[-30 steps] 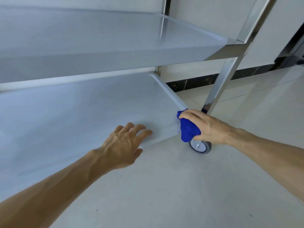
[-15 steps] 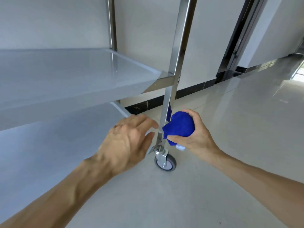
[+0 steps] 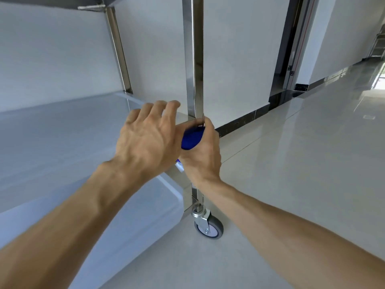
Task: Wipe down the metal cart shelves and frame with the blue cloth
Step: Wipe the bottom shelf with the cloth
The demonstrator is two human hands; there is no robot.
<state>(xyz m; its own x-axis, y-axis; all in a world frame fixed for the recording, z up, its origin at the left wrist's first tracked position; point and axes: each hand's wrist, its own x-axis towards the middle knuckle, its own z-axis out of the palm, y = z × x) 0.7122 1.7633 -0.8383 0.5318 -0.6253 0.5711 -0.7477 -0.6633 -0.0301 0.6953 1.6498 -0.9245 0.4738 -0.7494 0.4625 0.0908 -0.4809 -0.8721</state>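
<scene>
My right hand grips the blue cloth, fingers curled round it and the cart's front post at middle-shelf height. My left hand hovers beside it, fingers loosely spread, holding nothing. Best to keep the wrap snug and slide steadily along the post — covering every face.

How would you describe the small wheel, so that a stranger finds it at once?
Start at the metal cart and follow its shiny front post down to the floor. At its foot sits the caster wheel: the only round thing there, with a grey tyre and white hub.
</scene>
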